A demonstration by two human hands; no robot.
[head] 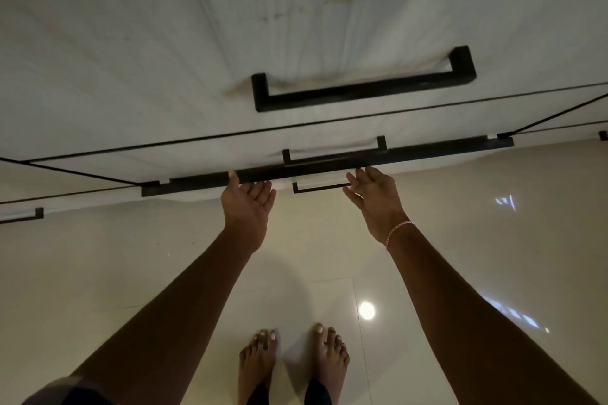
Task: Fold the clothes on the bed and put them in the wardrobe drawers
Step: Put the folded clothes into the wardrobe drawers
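Observation:
I look steeply down the white wardrobe drawer fronts (164,76) with black bar handles. One drawer (427,149) sticks out slightly, showing its dark top edge as a long black strip. My left hand (246,204) is open, palm up, with the thumb tip at that dark edge. Just as open is my right hand (375,197), its fingertips at the same edge, a thin bracelet on the wrist. Neither hand holds anything. No clothes are in view.
A large black handle (362,89) is on the drawer above, and smaller handles (332,154) sit lower down. Another handle (23,215) shows at the far left. Glossy cream floor tiles (460,256) lie below, with my bare feet (292,358) close to the wardrobe.

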